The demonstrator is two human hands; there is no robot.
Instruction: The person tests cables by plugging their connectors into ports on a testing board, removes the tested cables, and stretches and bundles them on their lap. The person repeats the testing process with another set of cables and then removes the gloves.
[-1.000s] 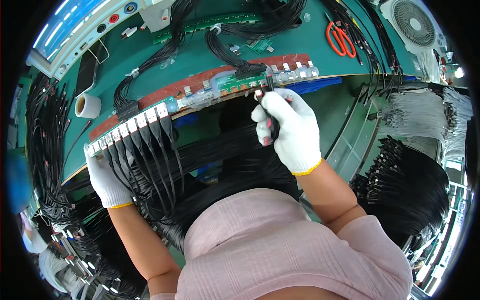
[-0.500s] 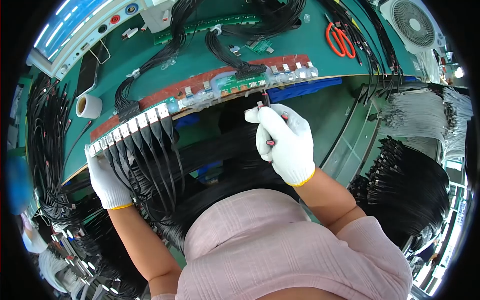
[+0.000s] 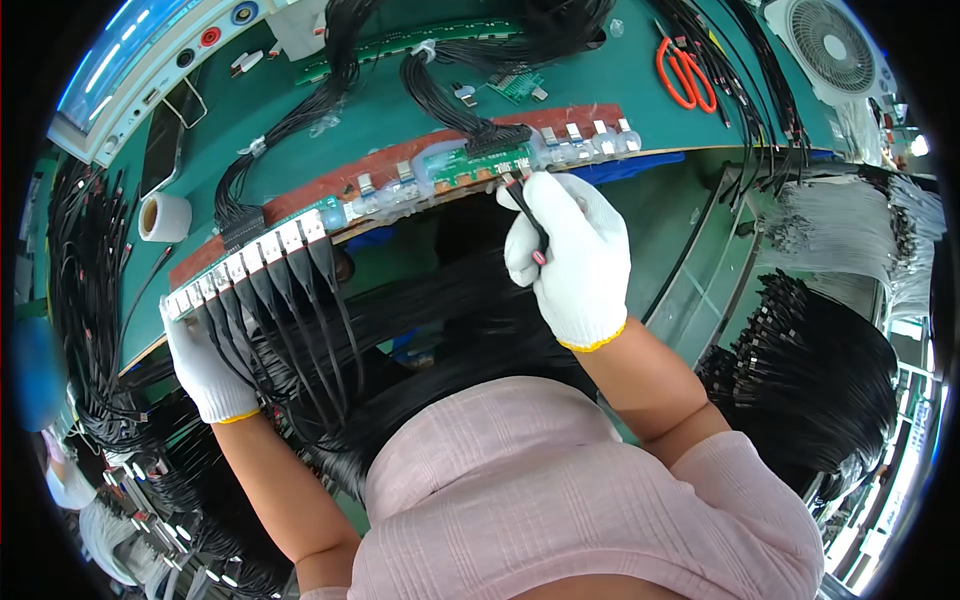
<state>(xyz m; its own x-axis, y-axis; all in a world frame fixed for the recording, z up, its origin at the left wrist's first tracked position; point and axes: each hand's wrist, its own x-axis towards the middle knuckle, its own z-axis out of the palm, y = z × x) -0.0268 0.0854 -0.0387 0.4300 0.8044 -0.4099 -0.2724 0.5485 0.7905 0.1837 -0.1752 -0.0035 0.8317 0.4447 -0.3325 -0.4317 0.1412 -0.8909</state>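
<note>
My right hand [image 3: 580, 255], in a white glove, is closed around a black cable [image 3: 530, 215] with small red-edged plugs. The cable's tip is at the front edge of a green circuit board [image 3: 475, 168], which is fixed on a red-brown strip; whether it touches cannot be made out. At the left end of a row of white sockets [image 3: 250, 262] is my gloved left hand [image 3: 208, 365]. Its thumb rests by the row's end, and the other fingers are hidden behind black cables [image 3: 300, 285] plugged into that row.
Orange-handled scissors [image 3: 686, 75] lie at the back right, near a white fan [image 3: 830, 45]. On the left are a tape roll [image 3: 165, 217], a phone [image 3: 170, 150] and hanging black cables [image 3: 85, 270]. Bundled cables [image 3: 810, 380] hang at the right.
My right hand has moved up slightly, bringing the cable's tip to the green board's front edge. My left hand and the socket row have shifted slightly left in view.
</note>
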